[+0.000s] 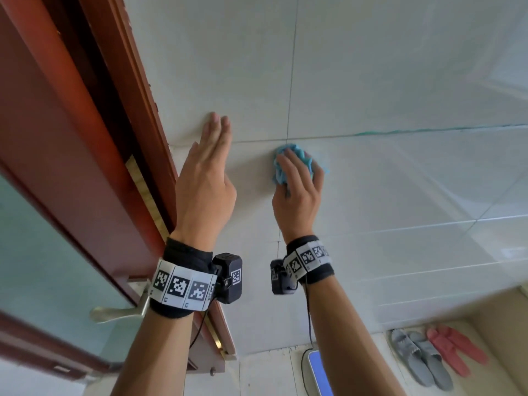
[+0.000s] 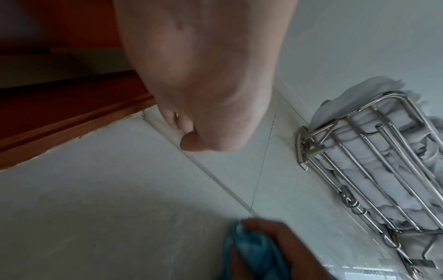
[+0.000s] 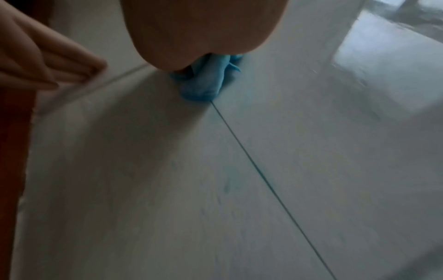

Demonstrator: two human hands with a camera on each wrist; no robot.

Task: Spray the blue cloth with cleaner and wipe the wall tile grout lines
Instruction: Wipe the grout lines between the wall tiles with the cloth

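Blue cloth: a bunched blue cloth (image 1: 288, 162) is pressed against the white wall tile (image 1: 371, 81), at the crossing of the horizontal grout line (image 1: 257, 140) and the vertical grout line (image 1: 292, 67), toward 1 o'clock of the head view's centre.
Right hand: the right hand (image 1: 298, 192) covers the cloth, fingers curled over the wad and gripping it against the tile; cloth edges stick out at 12 and 3 o'clock of the hand. The right wrist view shows the cloth (image 3: 203, 81) sitting on the end of a thin dark grout line.
Left hand: the left hand (image 1: 207, 178) is spread flat, fingers straight and close together, fingertips on the tile at about 9 o'clock of the cloth and just beside the door frame. It holds nothing.
Grout stain: a greenish tint (image 1: 428, 130) runs along the horizontal grout line at 3 o'clock of the cloth.
Door: a red-brown wooden door frame (image 1: 137, 90) and a door (image 1: 57, 167) with a metal lever handle (image 1: 120, 311) fill the 9 o'clock side.
Wrists: both wrists carry black bands with printed marker strips and small cameras.
Rack: the left wrist view shows a wall-mounted metal wire rack (image 2: 374, 161) holding white fabric.
Floor: at 5 o'clock lie grey slippers (image 1: 420, 358), pink slippers (image 1: 454, 350) and a blue-topped scale (image 1: 318, 372).
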